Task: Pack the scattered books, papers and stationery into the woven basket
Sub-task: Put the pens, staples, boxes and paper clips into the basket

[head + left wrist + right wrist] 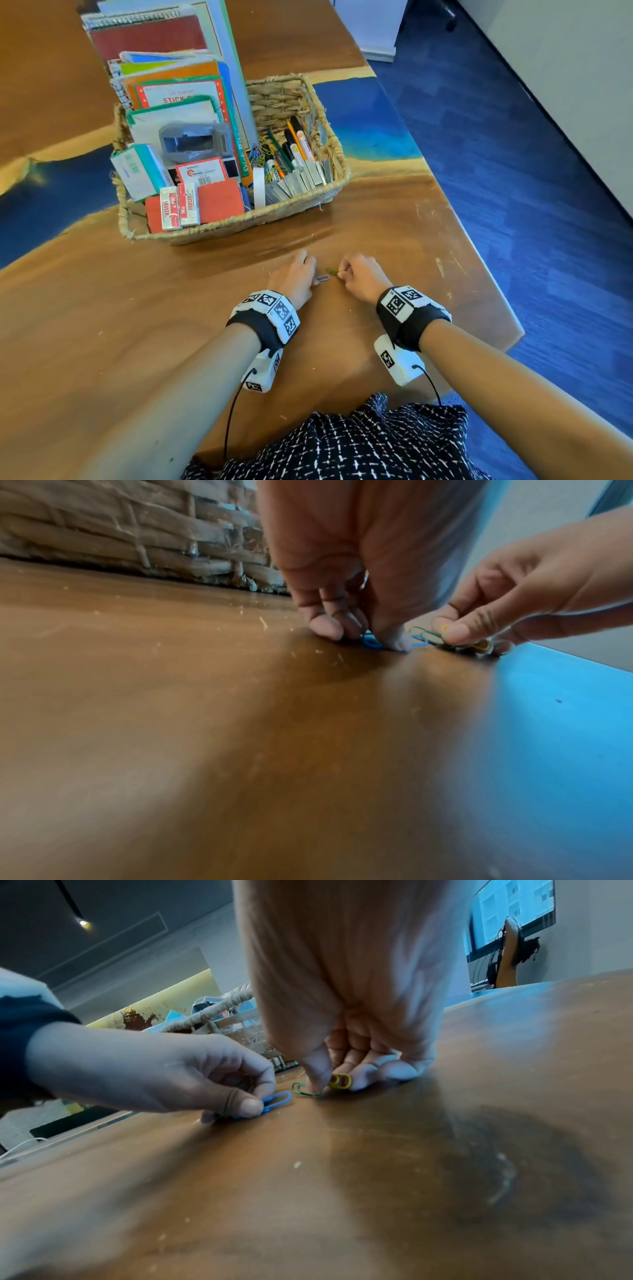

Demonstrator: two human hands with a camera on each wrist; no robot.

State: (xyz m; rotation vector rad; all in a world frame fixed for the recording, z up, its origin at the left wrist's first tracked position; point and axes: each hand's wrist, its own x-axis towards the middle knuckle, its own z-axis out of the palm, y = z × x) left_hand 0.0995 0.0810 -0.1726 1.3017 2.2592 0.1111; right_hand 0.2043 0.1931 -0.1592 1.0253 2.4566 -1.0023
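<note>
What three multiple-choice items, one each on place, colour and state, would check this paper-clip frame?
1. Where is the woven basket?
A. Beyond both hands
B. On the floor
C. Behind the person

2. What colour clip does the left hand pinch?
A. Red
B. Blue
C. White

3. The right hand is:
A. Flat and open
B. Pinching clips
C. Off the table

Key: 1 A, the head view shows it past the hands; 2 B, blue paper clip; 3 B, fingers curl on the green paper clip and yellow paper clip.
</note>
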